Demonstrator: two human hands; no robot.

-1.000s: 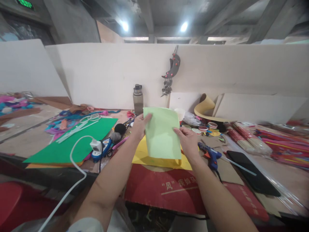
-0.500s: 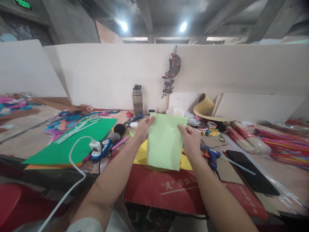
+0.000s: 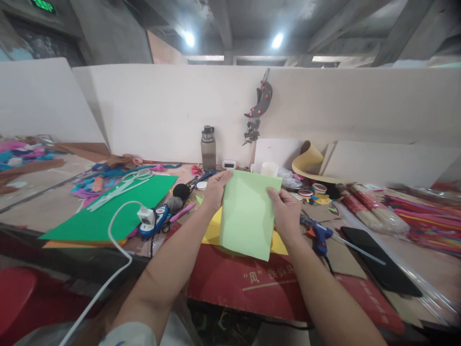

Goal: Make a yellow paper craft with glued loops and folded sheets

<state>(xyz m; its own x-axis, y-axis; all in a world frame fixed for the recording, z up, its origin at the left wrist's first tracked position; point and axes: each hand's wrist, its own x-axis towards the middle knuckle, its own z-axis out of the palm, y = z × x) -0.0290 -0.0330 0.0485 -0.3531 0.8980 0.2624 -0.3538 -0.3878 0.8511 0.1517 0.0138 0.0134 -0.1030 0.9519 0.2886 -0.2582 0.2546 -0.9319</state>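
A light green sheet (image 3: 248,216), paper or thin felt, hangs upright between my two hands. My left hand (image 3: 217,190) pinches its upper left edge, and my right hand (image 3: 286,211) grips the upper right edge with the thumb on the near face. Behind and below the sheet lies a yellow sheet (image 3: 212,230), partly hidden. Under that is a red board (image 3: 223,278) with printed characters. To the right of my right hand rests a blue glue gun (image 3: 320,235) with a clear glue stick in its back.
A green sheet (image 3: 118,216) with white strips lies left, beside a blue power strip (image 3: 154,223) with a white plug and cable. A bottle (image 3: 208,151) stands at the back. On the right are a black phone (image 3: 380,259), wrapped stick bundles (image 3: 374,206) and colourful pipe cleaners (image 3: 425,216).
The light green sheet's lower edge has dropped slightly, and both hands keep their hold. The whole view has shifted a little, so the surroundings appear farther right.
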